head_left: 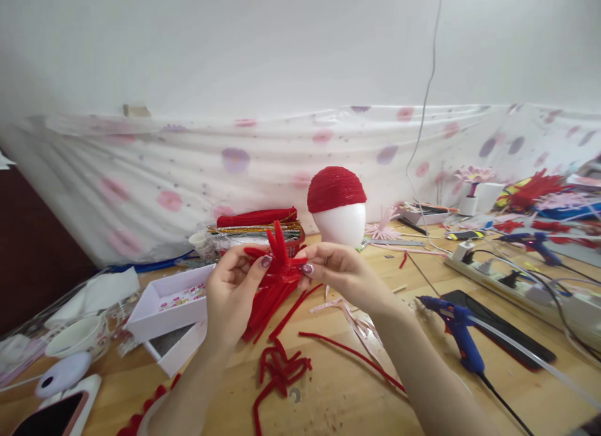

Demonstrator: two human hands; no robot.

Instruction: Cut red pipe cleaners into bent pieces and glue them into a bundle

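My left hand (232, 292) and my right hand (335, 270) meet above the table, both pinching a bundle of red pipe cleaners (278, 261) whose bent ends stick up between my thumbs while the long stems hang down toward the wood. Just behind my hands stands a white foam ball (339, 222) with red pipe cleaner wound over its top half. Loose red pipe cleaner pieces (280, 368) lie on the table below my wrists.
A blue glue gun (453, 326) lies at the right beside a dark phone (498, 326) and a power strip (511, 279). An open white box (169, 301), a cup (77, 337) and another phone (51, 417) sit at the left. Packs of pipe cleaners (256, 226) lie behind.
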